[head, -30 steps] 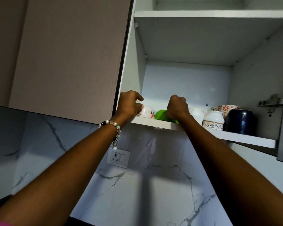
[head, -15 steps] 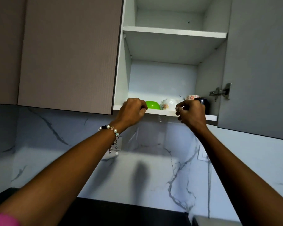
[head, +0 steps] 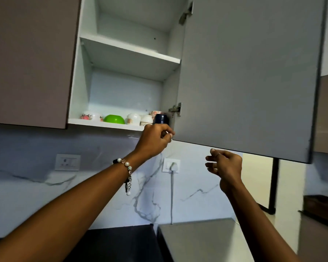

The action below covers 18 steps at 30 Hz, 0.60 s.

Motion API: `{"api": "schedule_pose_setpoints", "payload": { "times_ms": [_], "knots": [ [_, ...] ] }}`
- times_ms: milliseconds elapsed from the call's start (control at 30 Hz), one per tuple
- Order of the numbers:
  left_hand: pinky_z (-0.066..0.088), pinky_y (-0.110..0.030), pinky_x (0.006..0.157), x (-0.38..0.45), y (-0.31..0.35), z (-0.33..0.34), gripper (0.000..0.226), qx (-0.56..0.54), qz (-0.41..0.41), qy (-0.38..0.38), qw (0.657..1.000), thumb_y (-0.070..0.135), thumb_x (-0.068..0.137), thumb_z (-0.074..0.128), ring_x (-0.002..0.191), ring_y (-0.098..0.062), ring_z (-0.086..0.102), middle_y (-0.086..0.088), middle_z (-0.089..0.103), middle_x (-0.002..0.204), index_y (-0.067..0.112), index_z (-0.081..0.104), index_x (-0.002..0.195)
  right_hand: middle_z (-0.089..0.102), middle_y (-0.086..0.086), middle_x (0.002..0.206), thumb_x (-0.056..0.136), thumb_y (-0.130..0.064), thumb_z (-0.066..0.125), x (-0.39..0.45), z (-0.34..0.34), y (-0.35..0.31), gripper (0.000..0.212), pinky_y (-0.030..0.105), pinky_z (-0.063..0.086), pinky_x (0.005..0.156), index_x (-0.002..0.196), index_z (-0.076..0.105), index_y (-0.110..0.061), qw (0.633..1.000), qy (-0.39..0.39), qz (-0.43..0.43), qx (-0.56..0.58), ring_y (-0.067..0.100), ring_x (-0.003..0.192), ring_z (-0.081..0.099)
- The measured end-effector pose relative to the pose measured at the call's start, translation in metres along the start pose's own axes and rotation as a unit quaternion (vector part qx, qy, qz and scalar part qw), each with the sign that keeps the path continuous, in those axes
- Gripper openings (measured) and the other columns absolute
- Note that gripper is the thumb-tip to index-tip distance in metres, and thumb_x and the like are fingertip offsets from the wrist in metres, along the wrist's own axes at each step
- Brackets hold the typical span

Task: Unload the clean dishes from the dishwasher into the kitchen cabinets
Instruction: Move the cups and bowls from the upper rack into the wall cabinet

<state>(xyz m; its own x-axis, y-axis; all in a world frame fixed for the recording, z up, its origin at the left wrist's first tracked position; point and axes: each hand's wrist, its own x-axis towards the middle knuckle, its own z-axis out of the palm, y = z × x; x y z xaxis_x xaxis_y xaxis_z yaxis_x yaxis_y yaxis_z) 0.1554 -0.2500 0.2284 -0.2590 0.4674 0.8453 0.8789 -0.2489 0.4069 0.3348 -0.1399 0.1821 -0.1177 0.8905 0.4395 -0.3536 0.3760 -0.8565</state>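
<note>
The open wall cabinet's lower shelf point(head: 102, 123) carries a floral bowl point(head: 88, 116), a green bowl point(head: 114, 119), a white cup point(head: 133, 119), a patterned white jar point(head: 146, 120), a floral cup point(head: 156, 112) and a dark blue mug point(head: 161, 119). My left hand point(head: 155, 138) is just below the shelf's right end, its fingers curled at the hinge-side lower corner of the open door point(head: 244, 82); I see nothing in it. Under the door's bottom edge, my right hand point(head: 223, 163) hangs loosely curled and empty.
A bare upper shelf point(head: 131, 48) sits above. A closed brown cabinet door point(head: 27, 59) is at left. The marble wall carries a socket point(head: 67, 162) and a plugged socket point(head: 171, 165). Below lie a black counter point(head: 112, 242) and a grey appliance top point(head: 197, 235).
Both hands have come off the shelf and moved right and down. The view has pulled back, so the open door now fills the right side.
</note>
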Motion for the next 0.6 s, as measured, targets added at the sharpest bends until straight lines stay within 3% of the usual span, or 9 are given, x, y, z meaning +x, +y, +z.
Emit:
{"api": "schedule_pose_setpoints", "payload": {
  "times_ms": [133,233,367,500,600],
  "knots": [
    [0.060,-0.035,0.063,0.000,0.040,0.042,0.014,-0.087,-0.007,0.012,0.996,0.007,0.087,0.058,0.064,-0.024,0.068,-0.005,0.069,0.070,0.012,0.071,0.090,0.068,0.012,0.091,0.083,-0.017,0.071,0.009,-0.048,-0.017,0.039,0.028,0.052,0.052,0.117,0.055,-0.009,0.997,0.038,0.003,0.072,0.030,0.067,0.066],
    [0.054,-0.023,0.055,-0.001,0.065,0.069,0.014,-0.134,-0.011,0.013,0.991,0.006,0.088,0.058,0.058,-0.012,0.065,-0.008,0.070,0.072,0.011,0.071,0.089,0.070,0.010,0.106,0.081,-0.021,0.074,0.010,-0.067,-0.028,0.033,0.030,0.053,0.055,0.111,0.063,-0.014,0.995,0.025,-0.045,0.088,0.030,0.086,0.070],
    [0.045,-0.010,0.049,0.002,0.101,0.091,0.013,-0.181,-0.016,0.031,0.983,0.008,0.089,0.059,0.053,-0.004,0.061,-0.008,0.069,0.075,0.006,0.070,0.095,0.067,0.005,0.108,0.084,-0.025,0.070,0.012,-0.081,-0.031,0.043,0.030,0.054,0.052,0.124,0.057,-0.016,0.991,0.013,-0.098,0.094,0.026,0.087,0.070],
    [0.051,-0.022,0.052,0.004,0.132,0.097,0.009,-0.238,-0.013,0.072,0.969,0.012,0.088,0.062,0.060,-0.008,0.062,-0.007,0.070,0.076,0.010,0.070,0.090,0.070,0.002,0.098,0.087,-0.027,0.067,0.015,-0.087,-0.023,0.021,0.029,0.053,0.050,0.106,0.065,-0.019,0.983,-0.011,-0.185,0.016,0.017,0.078,0.069],
    [0.052,-0.024,0.061,-0.002,0.152,0.093,0.012,-0.227,0.018,0.102,0.968,0.021,0.088,0.064,0.068,-0.010,0.064,-0.004,0.071,0.077,0.012,0.071,0.086,0.069,0.006,0.104,0.085,-0.030,0.068,0.015,-0.081,-0.016,0.036,0.037,0.056,0.057,0.112,0.065,-0.005,0.970,-0.009,-0.243,-0.028,0.015,0.071,0.066]
  ]
}}
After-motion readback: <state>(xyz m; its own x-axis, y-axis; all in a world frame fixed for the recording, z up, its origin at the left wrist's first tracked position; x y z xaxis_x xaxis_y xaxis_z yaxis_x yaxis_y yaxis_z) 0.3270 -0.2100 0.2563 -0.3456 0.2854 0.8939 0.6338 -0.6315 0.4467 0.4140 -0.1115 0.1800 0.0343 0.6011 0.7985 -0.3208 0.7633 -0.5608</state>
